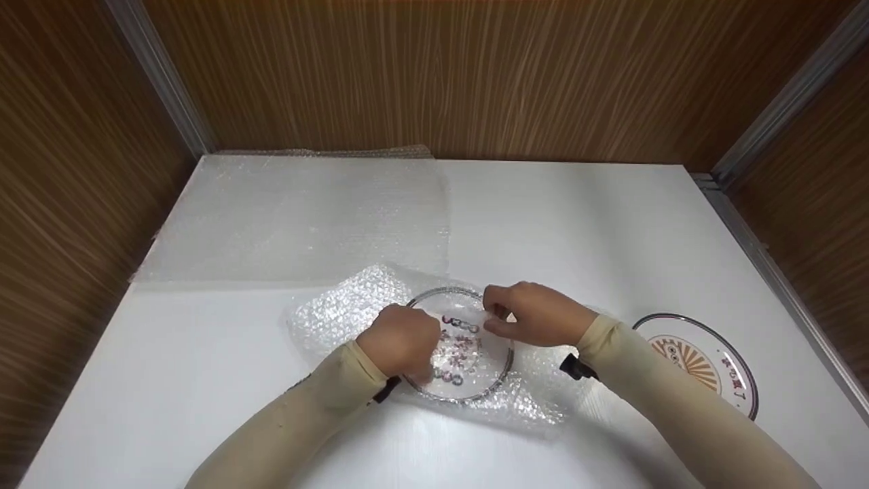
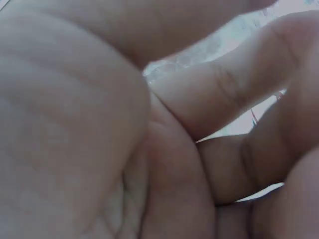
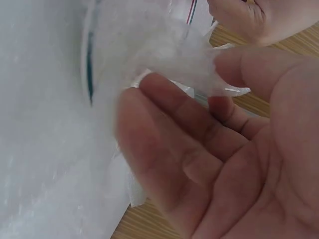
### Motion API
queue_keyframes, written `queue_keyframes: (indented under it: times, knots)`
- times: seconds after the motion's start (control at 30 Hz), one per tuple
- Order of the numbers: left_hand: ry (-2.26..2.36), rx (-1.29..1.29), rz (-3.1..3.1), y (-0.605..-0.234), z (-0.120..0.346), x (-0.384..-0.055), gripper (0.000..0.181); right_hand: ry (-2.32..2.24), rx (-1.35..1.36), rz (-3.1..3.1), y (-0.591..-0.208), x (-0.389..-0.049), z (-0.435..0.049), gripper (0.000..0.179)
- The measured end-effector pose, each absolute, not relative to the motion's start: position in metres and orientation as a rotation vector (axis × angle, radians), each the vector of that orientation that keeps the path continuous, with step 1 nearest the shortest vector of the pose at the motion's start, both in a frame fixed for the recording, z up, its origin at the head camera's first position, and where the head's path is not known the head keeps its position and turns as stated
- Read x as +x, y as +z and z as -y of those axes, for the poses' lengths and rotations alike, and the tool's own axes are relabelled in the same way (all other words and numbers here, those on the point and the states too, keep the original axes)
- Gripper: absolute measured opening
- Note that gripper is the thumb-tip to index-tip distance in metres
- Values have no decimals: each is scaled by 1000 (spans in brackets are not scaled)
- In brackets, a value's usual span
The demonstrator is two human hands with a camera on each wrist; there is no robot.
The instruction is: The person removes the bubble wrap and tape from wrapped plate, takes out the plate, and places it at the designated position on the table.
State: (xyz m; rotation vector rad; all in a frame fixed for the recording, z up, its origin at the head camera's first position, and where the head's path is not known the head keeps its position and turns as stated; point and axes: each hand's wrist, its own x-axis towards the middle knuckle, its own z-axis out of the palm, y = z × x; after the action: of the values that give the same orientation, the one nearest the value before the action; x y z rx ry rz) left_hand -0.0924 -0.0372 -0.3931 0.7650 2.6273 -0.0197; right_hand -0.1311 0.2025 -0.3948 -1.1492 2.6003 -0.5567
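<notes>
A round clear plate (image 1: 499,360) with a dark rim and a pink-and-purple print lies on a sheet of bubble wrap (image 1: 353,309). My left hand (image 1: 402,339) is over the plate's left side, fingers curled onto the bubble wrap; in the left wrist view the fingertips of this hand (image 2: 224,99) are out of sight. At the plate's upper right, my right hand (image 1: 540,316) pinches a loose flap of the bubble wrap between thumb and fingers. Crumpled film (image 3: 164,59) passes by the fingers of the right hand (image 3: 199,134) in the right wrist view.
Another round clear plate (image 1: 736,360) with an orange sunburst print and dark rim lies to the right, partly behind the right forearm. Flat bubble wrap sheets (image 1: 292,217) are stacked at the back left. Wood-grain panels (image 1: 434,81) enclose the white table (image 1: 563,217).
</notes>
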Motion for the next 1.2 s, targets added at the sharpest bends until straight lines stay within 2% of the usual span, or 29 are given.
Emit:
queue_keyframes:
  times: [0.27,0.63,0.83,1.2]
  knots:
    - [-66,785,-2623,-402,43,-95,35,-653,-1084,-2724,-384,-139,-217,11]
    - [159,754,-2659,-399,55,-98,59,-826,-957,-2866,-368,-152,-249,11]
    - [156,723,-2669,-399,56,-103,60,-826,-841,-2928,-366,-160,-265,4]
    - [106,766,-2697,-402,58,-106,64,-777,-612,-3020,-375,-177,-291,8]
